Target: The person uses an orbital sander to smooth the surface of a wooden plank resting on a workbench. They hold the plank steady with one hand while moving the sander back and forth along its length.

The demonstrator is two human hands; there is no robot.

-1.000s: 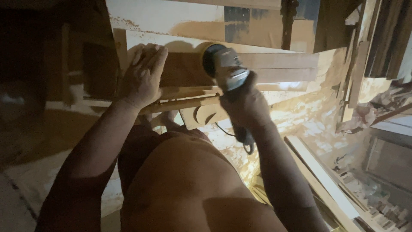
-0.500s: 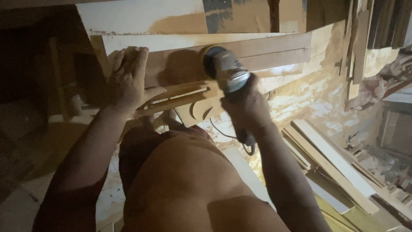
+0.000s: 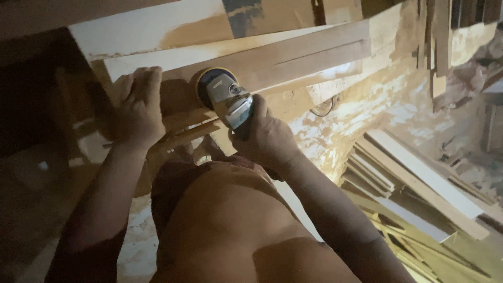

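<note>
My right hand [image 3: 266, 137] grips a grey angle grinder [image 3: 226, 98] fitted with a round sanding disc, whose face rests on a long wooden board [image 3: 293, 55]. My left hand [image 3: 138, 107] lies flat on the left end of that board, fingers together, a short way left of the disc. Under the board sit more wooden pieces, one with a curved cut-out, partly hidden by my arms and knee.
A paint-stained panel [image 3: 152, 26] stands behind the board. Planks [image 3: 419, 173] and offcuts lie stacked on the dusty floor at the right. Upright boards [image 3: 440, 42] lean at the top right. A cable [image 3: 322, 110] loops below the board. The left side is dark.
The grinder has slid left along the board toward my left hand. My right hand came in closer to my body. The view has tilted, and the left hand stays pressed down.
</note>
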